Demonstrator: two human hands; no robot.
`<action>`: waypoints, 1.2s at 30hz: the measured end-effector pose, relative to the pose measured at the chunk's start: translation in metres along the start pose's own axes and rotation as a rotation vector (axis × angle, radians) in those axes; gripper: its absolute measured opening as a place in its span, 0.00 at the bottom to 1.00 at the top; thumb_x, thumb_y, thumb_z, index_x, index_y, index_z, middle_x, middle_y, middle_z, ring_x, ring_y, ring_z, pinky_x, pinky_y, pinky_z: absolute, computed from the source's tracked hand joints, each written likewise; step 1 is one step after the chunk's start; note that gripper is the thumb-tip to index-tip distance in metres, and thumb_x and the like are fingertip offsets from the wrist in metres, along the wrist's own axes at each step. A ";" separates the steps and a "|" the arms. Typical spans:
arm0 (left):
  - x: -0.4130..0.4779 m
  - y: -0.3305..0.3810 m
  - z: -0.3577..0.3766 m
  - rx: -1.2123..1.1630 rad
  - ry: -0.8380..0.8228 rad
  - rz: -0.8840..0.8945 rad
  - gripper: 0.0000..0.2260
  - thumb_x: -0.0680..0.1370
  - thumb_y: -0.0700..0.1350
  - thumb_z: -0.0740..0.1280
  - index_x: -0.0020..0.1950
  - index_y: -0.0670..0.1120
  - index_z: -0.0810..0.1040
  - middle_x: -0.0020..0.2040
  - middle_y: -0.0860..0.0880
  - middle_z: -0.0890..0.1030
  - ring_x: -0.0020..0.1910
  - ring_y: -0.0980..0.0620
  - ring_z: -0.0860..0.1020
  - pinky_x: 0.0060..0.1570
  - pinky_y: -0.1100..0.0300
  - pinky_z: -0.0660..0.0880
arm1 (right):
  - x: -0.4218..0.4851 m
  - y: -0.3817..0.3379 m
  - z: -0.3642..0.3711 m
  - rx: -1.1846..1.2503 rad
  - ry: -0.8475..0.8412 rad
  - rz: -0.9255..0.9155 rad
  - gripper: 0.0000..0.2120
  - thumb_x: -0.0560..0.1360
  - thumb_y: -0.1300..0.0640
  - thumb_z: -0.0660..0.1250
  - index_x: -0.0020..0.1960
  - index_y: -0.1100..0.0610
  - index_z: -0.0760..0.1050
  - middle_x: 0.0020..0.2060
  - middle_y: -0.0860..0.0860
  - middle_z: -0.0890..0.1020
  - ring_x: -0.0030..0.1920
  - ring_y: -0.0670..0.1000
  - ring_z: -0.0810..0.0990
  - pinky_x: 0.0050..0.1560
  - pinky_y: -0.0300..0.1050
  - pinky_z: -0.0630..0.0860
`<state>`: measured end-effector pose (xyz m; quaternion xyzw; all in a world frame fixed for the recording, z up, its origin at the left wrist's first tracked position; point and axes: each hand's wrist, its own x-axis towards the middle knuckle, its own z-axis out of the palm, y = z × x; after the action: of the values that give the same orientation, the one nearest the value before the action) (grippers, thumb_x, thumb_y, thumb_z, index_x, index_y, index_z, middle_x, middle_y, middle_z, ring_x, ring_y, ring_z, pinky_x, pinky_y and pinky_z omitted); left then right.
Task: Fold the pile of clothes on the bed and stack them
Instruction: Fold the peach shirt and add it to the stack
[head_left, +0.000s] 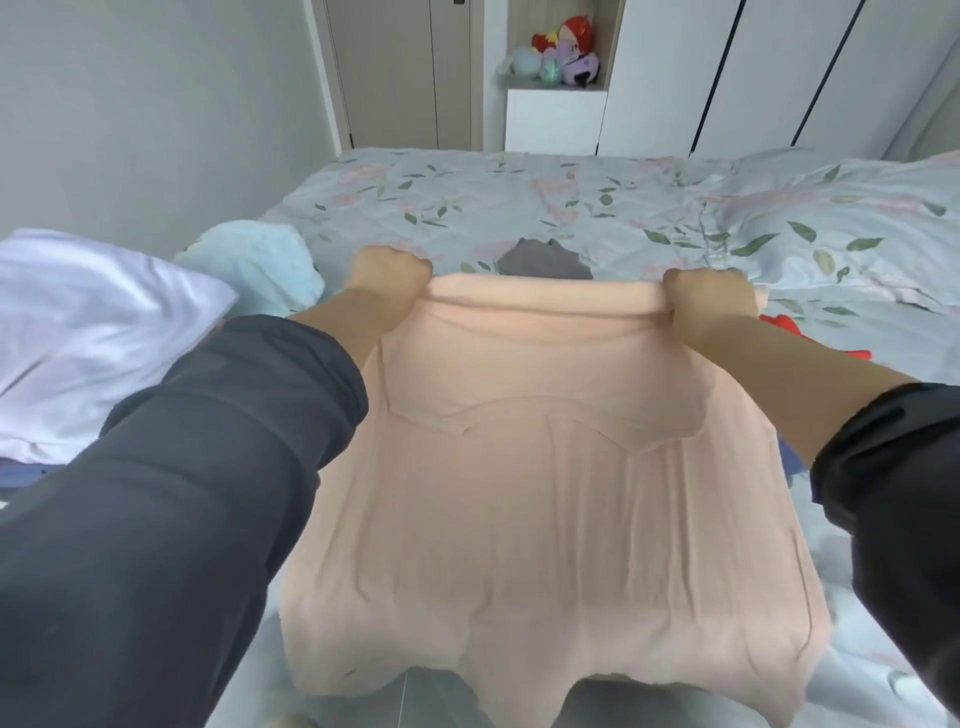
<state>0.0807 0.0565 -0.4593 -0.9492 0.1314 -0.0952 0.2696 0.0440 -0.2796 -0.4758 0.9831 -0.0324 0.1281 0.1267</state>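
A peach-coloured garment (545, 493) hangs spread out in front of me over the near edge of the bed (519, 208). My left hand (387, 273) grips its top edge at the left corner, fingers curled round the cloth. My right hand (711, 301) grips the top edge at the right corner in the same way. The cloth is stretched taut between both fists and drapes down toward me. Behind it on the floral sheet lies a grey garment (543, 260), partly hidden. A white garment (88, 332) and a light blue one (260, 265) lie bunched at the left.
A red item (784, 325) peeks out past my right wrist. A floral pillow (857, 234) lies at the bed's right side. White wardrobes (727, 78) and a shelf niche with plush toys (566, 52) stand behind the bed.
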 end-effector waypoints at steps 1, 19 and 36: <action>0.006 0.000 0.000 -0.011 0.026 -0.024 0.11 0.74 0.32 0.62 0.54 0.43 0.74 0.48 0.45 0.80 0.49 0.44 0.79 0.39 0.58 0.67 | 0.006 0.001 0.000 -0.003 0.024 -0.001 0.08 0.70 0.68 0.60 0.45 0.58 0.66 0.42 0.57 0.79 0.44 0.59 0.76 0.47 0.47 0.64; 0.006 0.009 0.018 -0.191 0.194 -0.113 0.13 0.73 0.30 0.60 0.57 0.37 0.72 0.51 0.39 0.77 0.49 0.41 0.78 0.39 0.55 0.65 | 0.005 0.002 0.012 -0.030 0.210 0.027 0.12 0.68 0.70 0.62 0.51 0.62 0.72 0.45 0.59 0.79 0.48 0.60 0.78 0.55 0.53 0.64; -0.244 0.051 0.051 -0.283 0.436 0.369 0.17 0.52 0.26 0.74 0.34 0.40 0.76 0.31 0.42 0.75 0.29 0.43 0.77 0.22 0.57 0.71 | -0.244 0.001 0.020 0.184 0.465 -0.243 0.12 0.54 0.74 0.68 0.33 0.63 0.72 0.28 0.59 0.73 0.30 0.60 0.75 0.34 0.49 0.68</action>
<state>-0.1481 0.1134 -0.5560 -0.8947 0.3681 -0.2265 0.1129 -0.1866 -0.2784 -0.5577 0.9314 0.1274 0.3364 0.0555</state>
